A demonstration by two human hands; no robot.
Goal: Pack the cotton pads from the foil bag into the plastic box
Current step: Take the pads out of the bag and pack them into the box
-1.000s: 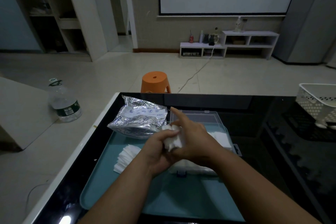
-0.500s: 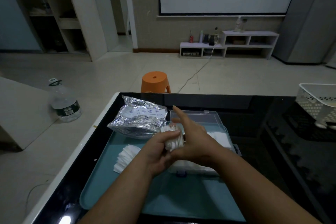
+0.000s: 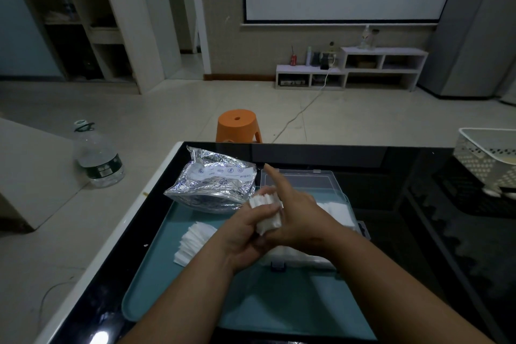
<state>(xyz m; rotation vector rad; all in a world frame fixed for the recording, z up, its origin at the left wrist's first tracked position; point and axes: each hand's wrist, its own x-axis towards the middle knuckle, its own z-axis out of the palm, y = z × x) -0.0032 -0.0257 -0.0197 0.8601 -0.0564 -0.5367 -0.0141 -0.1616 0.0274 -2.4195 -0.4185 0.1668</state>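
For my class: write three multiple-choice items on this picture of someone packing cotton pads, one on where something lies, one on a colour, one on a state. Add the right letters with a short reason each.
1. Where does the foil bag lie?
A. on the floor
B. on the far left part of the tray
C. inside the basket

2. What colour is the stool beyond the table?
A. orange
B. green
C. black

3. What state is the plastic box in?
A. lid shut
B. upside down
C. open, with pads inside

Answers:
1 B, the bag rests on the tray's far left corner.
2 A, its seat and legs are orange.
3 C, the lid is tipped back and white pads show inside.
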